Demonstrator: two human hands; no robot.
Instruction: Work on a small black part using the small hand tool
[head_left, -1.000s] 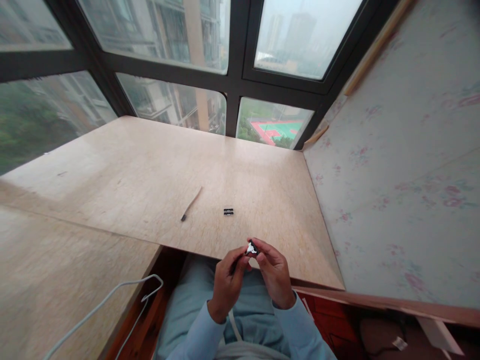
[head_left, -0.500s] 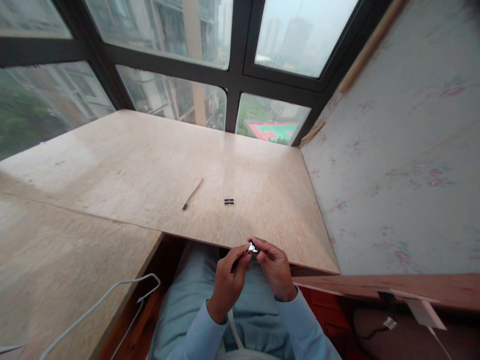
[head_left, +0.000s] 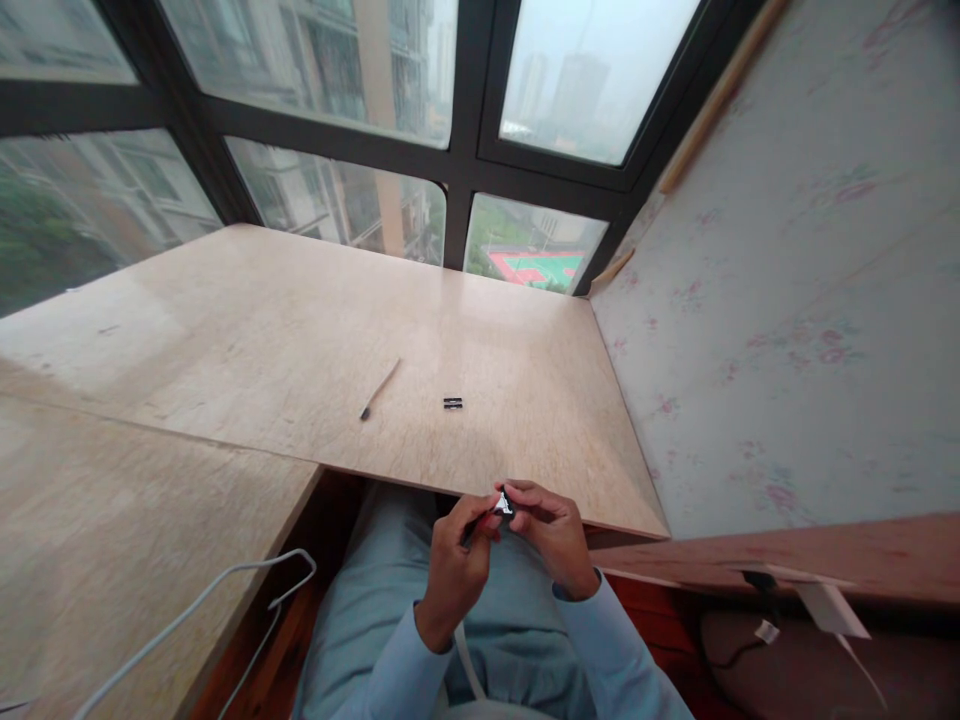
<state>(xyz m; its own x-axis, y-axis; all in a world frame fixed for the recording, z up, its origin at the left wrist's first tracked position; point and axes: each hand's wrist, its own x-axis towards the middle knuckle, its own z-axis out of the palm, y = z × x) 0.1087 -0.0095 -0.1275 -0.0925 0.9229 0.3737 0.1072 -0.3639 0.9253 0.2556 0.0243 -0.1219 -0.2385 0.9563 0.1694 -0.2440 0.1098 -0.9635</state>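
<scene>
Over my lap, just in front of the table edge, both hands are closed on a small black object with a shiny silver part. My left hand grips its dark handle-like end, which runs down between thumb and fingers. My right hand pinches the black and silver end with thumb and fingertips. Fingers cover much of the object, so its exact kind cannot be made out. Beyond my hands, two short dark strips lie side by side on the table. Left of them rests a thin pale-handled brush with a dark head.
The pale wood-patterned table reaches to dark-framed windows. A white cable loops over the lower-left tabletop and its edge. Flowered wallpaper covers the wall at right. A white adapter and cords sit low at right.
My view has shifted slightly, moving the table and windows a little left in the picture. The silver part is turned a little differently between my fingers; both hands keep their hold.
</scene>
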